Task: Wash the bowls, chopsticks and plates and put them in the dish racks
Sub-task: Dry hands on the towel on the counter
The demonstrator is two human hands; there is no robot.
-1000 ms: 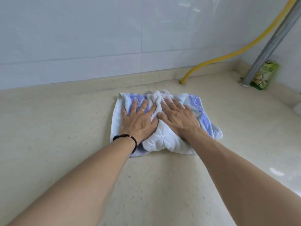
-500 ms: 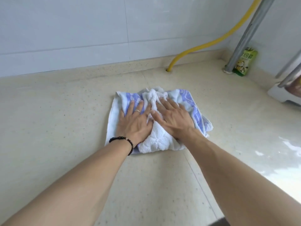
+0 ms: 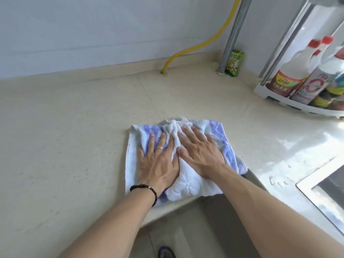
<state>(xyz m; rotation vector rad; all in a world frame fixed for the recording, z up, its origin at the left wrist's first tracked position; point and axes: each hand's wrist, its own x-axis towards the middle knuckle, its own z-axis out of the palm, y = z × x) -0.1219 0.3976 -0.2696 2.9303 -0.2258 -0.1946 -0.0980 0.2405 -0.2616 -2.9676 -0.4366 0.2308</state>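
A blue and white towel (image 3: 216,131) lies bunched on the beige countertop (image 3: 65,136), close to its front edge. My left hand (image 3: 158,162) presses flat on the towel's left half, fingers straight, a ring on one finger and a dark bead bracelet at the wrist. My right hand (image 3: 201,153) presses flat on the right half beside it, thumbs nearly meeting over a white fold. No bowls, chopsticks or plates are in view.
A yellow hose (image 3: 195,47) enters the counter at the back wall. A grey pipe (image 3: 232,36) and a green packet (image 3: 234,62) stand in the corner. A white rack (image 3: 279,101) with sauce bottles (image 3: 292,71) sits at right. A steel-rimmed edge (image 3: 320,190) shows lower right.
Both hands have dragged the towel toward the counter's front edge. The view has swung right and down, bringing the bottle rack, the counter edge and the floor into sight.
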